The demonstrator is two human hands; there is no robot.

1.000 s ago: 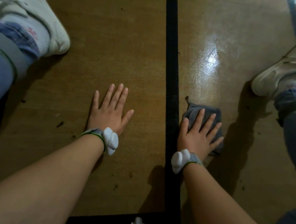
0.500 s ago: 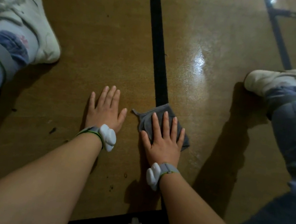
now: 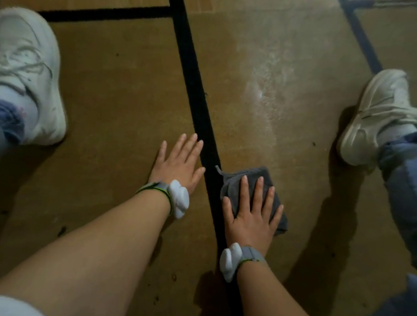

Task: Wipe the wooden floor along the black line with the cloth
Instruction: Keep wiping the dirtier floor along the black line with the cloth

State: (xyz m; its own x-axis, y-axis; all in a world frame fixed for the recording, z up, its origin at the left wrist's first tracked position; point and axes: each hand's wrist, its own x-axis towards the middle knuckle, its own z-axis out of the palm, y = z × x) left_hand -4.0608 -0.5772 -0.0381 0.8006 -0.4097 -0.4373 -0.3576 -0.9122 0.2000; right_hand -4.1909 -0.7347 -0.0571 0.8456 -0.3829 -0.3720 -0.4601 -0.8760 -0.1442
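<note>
Your dark grey cloth (image 3: pixel 235 186) is lying folded and flat under your right grip (image 3: pixel 252 219), showing past its fingertips. The black line (image 3: pixel 190 59) is running diagonally just left of that grip, across the brown wooden floor (image 3: pixel 119 94).

No text, label, brand or number can be read anywhere.

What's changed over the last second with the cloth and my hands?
The right hand slid the cloth left onto the black line, then back off it to the line's right side. The left hand stays flat on the floor left of the line; the right hand stays flat on the cloth.
</note>
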